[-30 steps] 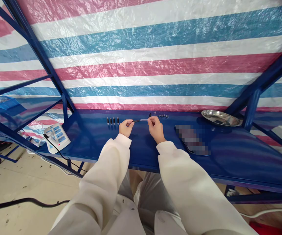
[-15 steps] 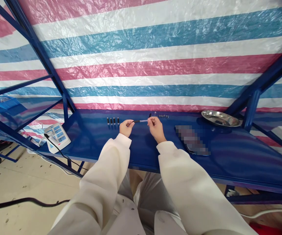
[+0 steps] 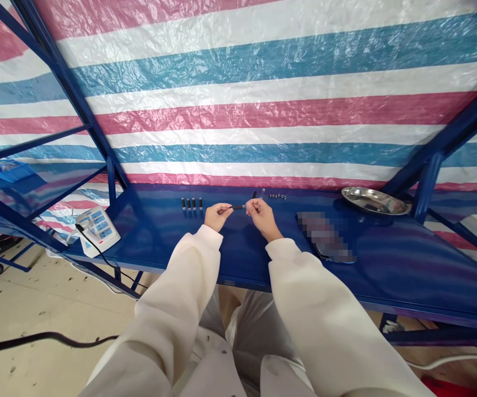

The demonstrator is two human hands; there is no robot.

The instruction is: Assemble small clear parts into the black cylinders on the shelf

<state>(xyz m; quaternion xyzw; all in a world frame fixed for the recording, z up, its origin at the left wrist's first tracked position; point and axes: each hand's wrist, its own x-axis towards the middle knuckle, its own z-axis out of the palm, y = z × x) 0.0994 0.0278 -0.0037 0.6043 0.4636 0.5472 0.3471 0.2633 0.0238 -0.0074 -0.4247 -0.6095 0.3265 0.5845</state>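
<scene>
Over the blue metal shelf [image 3: 230, 259], my left hand [image 3: 216, 216] pinches the dark end of a thin pen-like rod [image 3: 238, 207]. My right hand [image 3: 263, 218] pinches the rod's other, paler end. Both hands are closed on it, close together, just above the shelf surface. Behind my left hand stands a short row of small dark cylinders [image 3: 191, 204]. Several tiny dark parts [image 3: 277, 196] lie in a line behind my right hand, beside another small dark piece [image 3: 254, 194].
A round metal dish [image 3: 374, 200] sits at the back right by a blue upright post [image 3: 424, 184]. A blurred dark flat object [image 3: 325, 237] lies right of my hands. A white power strip [image 3: 96, 230] rests at the shelf's left edge. A striped tarp [image 3: 238, 94] hangs behind.
My hands have drawn closer together, so less of the rod shows between them.
</scene>
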